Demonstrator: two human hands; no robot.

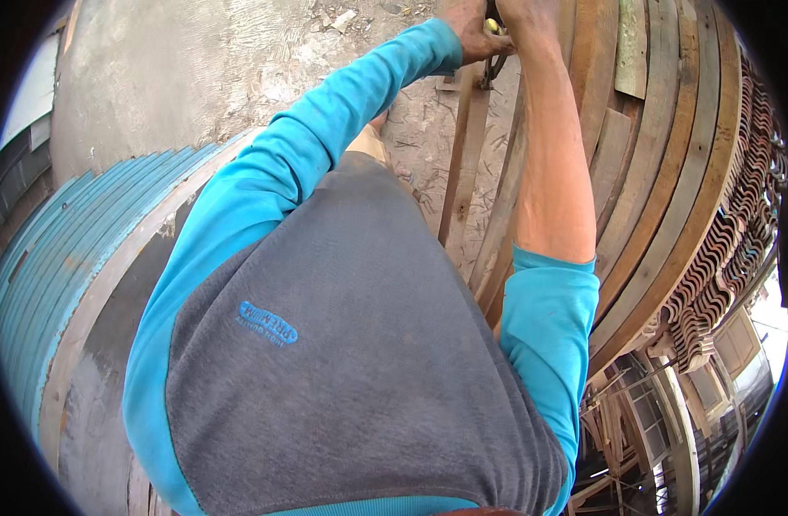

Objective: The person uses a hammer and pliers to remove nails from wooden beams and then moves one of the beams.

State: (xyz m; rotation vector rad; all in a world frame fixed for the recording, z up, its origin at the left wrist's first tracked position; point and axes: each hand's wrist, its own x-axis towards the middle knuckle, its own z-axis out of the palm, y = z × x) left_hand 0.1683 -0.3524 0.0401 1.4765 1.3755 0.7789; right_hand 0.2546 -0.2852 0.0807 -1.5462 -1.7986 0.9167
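Observation:
At the top edge, my left hand (471,34) is closed around a dark metal tool (492,69) with a small yellow-green part; its exact kind is too hidden to tell. My right hand (530,19) is right beside it, bent over at the wrist and partly cut off by the picture's edge. Its fingers look curled, but what they hold is hidden. Below both hands a narrow wooden beam (465,168) runs toward my body, and the dark metal tool is at its far end.
Long wooden planks (660,129) lie side by side to my right, with stacked wavy roof tiles (727,249) beyond them. Blue corrugated sheets (76,232) are on the left. Rough concrete ground (179,69) stretches ahead, and wooden frames (643,413) stand at the lower right.

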